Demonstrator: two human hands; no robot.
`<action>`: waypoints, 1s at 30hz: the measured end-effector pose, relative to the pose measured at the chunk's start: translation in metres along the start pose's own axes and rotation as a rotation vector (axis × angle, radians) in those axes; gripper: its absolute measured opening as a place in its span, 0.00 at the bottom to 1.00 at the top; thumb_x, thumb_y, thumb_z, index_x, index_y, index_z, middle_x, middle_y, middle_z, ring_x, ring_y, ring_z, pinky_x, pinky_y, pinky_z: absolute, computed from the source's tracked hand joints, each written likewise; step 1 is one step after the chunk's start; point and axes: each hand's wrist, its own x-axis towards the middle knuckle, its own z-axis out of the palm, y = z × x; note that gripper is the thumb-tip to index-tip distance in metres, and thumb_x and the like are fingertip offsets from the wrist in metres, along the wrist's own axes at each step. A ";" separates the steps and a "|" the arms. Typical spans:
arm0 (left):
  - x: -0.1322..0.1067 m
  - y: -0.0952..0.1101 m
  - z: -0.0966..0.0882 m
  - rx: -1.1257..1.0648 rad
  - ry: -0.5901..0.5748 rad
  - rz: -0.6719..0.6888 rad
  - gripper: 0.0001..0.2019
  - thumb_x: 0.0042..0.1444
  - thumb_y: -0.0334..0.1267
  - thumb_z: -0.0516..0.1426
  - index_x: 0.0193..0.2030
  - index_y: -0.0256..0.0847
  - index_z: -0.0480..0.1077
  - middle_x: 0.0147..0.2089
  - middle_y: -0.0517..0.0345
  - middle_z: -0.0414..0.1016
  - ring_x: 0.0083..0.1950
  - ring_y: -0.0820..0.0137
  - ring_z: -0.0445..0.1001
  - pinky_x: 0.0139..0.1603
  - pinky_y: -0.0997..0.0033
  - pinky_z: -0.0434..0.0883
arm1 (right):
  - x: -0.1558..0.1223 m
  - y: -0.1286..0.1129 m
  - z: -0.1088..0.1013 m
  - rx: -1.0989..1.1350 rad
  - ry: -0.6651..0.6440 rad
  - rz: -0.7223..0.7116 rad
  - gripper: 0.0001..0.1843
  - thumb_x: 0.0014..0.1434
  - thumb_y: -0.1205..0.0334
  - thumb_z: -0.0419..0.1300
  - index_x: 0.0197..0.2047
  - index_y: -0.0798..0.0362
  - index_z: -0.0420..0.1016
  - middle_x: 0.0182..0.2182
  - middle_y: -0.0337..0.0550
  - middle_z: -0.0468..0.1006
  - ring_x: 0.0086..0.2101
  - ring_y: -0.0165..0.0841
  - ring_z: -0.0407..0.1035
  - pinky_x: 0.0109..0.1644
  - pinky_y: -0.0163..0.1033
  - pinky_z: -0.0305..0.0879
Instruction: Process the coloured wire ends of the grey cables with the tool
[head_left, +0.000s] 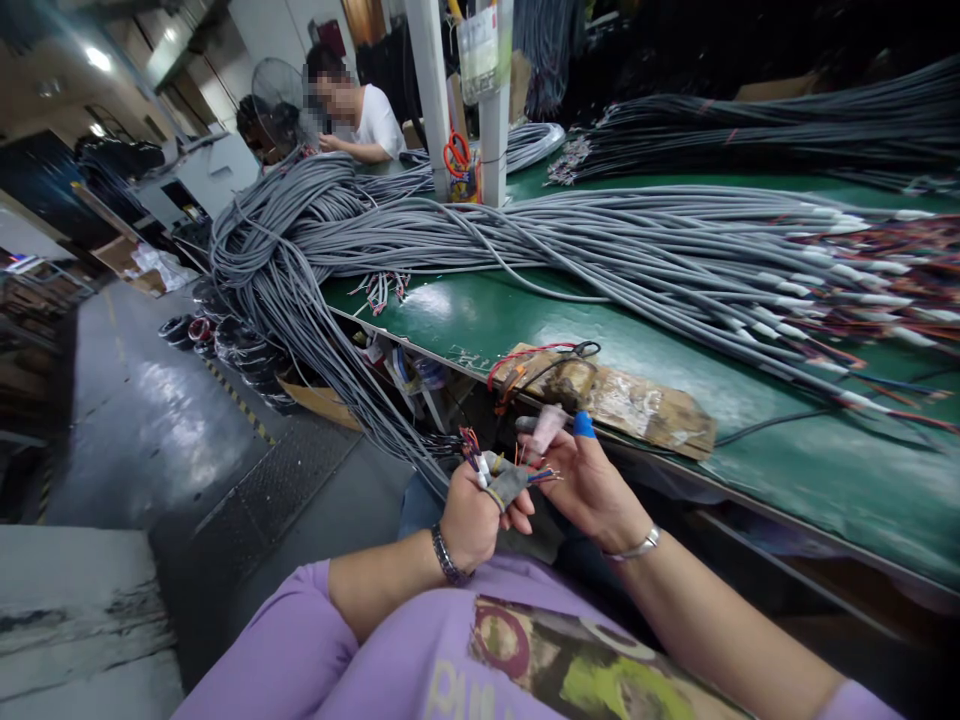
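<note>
My left hand [474,515] is closed around the ends of grey cables, with grey covers on its fingertips. Thin coloured wires [470,445] stick up above the fist, and blue and orange wire ends [543,475] poke out to the right from under the covered fingers. My right hand [596,490] is just beside these wire ends, palm turned up. Its thumb, in a blue finger cot, stands apart from the fingers, which wear a pinkish and a grey cover. Nothing plainly sits in its grip. From my left hand, grey cables [352,380] run up to the bench.
A thick pile of grey cables [465,235] lies along the green bench [450,325]. A taped cardboard strip [622,400] with red and black leads rests at its near edge. Orange scissors [456,155] hang on a post. Another person [367,125] sits across the bench.
</note>
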 end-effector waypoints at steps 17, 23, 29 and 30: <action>0.002 -0.007 -0.010 0.128 -0.006 -0.019 0.17 0.49 0.50 0.61 0.27 0.37 0.65 0.19 0.62 0.70 0.15 0.77 0.68 0.15 0.80 0.53 | -0.021 -0.008 -0.003 -0.452 -0.028 0.075 0.19 0.42 0.49 0.73 0.32 0.54 0.77 0.28 0.40 0.75 0.27 0.29 0.66 0.33 0.36 0.64; 0.002 -0.005 -0.012 0.218 -0.167 -0.105 0.18 0.48 0.50 0.62 0.25 0.37 0.65 0.19 0.60 0.70 0.16 0.77 0.67 0.16 0.79 0.56 | -0.027 -0.010 0.006 -0.643 -0.139 0.005 0.17 0.49 0.48 0.69 0.27 0.54 0.74 0.22 0.41 0.76 0.26 0.33 0.67 0.36 0.40 0.64; -0.001 -0.005 -0.013 0.173 -0.129 -0.072 0.21 0.48 0.53 0.61 0.23 0.36 0.65 0.19 0.59 0.70 0.17 0.77 0.68 0.17 0.79 0.57 | -0.027 -0.008 0.002 -0.497 -0.005 0.018 0.17 0.43 0.51 0.72 0.28 0.54 0.75 0.23 0.40 0.75 0.25 0.31 0.66 0.33 0.38 0.63; -0.001 -0.004 -0.012 0.147 -0.113 -0.061 0.21 0.48 0.54 0.61 0.22 0.36 0.66 0.19 0.59 0.70 0.17 0.77 0.68 0.16 0.79 0.57 | -0.025 -0.007 -0.001 -0.426 0.021 0.022 0.16 0.43 0.53 0.73 0.27 0.54 0.75 0.23 0.39 0.75 0.24 0.30 0.65 0.32 0.37 0.63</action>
